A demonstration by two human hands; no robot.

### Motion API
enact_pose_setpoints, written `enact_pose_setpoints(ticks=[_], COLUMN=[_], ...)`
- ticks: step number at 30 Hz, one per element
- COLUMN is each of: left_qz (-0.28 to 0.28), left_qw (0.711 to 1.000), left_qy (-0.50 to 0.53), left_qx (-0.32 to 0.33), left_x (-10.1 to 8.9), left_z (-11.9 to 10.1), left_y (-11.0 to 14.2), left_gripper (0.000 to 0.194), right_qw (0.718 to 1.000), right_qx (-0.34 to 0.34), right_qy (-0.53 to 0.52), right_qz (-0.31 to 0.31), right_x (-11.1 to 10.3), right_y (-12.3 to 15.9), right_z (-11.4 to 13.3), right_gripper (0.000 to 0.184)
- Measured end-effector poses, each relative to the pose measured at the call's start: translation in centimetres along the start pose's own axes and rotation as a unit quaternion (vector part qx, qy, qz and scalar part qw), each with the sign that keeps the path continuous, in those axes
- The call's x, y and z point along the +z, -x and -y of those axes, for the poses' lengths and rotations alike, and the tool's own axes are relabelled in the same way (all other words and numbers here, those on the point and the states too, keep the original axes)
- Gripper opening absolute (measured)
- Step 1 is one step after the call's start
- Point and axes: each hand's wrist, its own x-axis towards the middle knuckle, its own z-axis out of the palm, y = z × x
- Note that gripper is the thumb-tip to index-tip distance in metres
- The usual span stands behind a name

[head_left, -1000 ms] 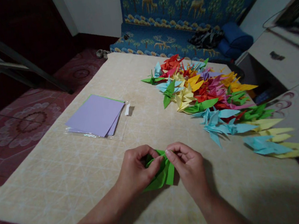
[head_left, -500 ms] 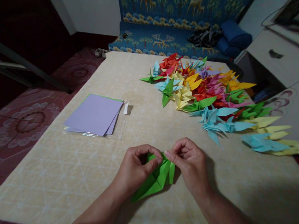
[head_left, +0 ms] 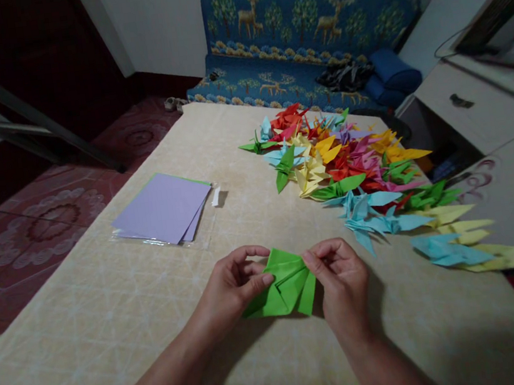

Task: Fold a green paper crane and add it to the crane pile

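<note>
Green paper (head_left: 292, 289): while it looks light and easily creased, its layered folds should be stiffer; best pinched by the edges; it lies between both hands, towards six o'clock in the view
Left hand (head_left: 231, 287): pinching the nine-o'clock side, its fingers hiding part of the folds
Right hand (head_left: 344, 279): pinching the two-o'clock corner
Table (head_left: 88, 316): purple sheets (head_left: 162, 208) at ten o'clock from the paper; folded cranes (head_left: 343, 165) from twelve to three

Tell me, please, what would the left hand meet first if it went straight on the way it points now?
The left hand would first meet the green folded paper, which it is holding; beyond that, probably the right hand, though depth is unclear.
</note>
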Motion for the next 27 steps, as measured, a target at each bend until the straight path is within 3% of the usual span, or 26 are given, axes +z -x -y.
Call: enact_pose_setpoints(ticks=[5,22,27], left_qz=[0.022,-0.010,0.036], left_qw=[1.000,1.000,0.998], left_qy=[0.018,-0.021,-0.045], left_qx=[0.012,0.013,-0.040], left_x=[0.0,0.8,1.0], left_z=[0.0,-0.7,-0.8], left_y=[0.0,0.5,0.6], left_gripper=[0.042,0.031,0.037], right_qw=[1.000,0.999,0.999], right_qx=[0.003,-0.012,0.003], right_qy=[-0.005,0.034,0.039], right_qz=[-0.006,0.007,0.022], right_x=[0.0,0.1,0.2], right_y=[-0.1,-0.4,-0.3], right_z=[-0.2,0.2,0.3], right_gripper=[0.022,0.020,0.022])
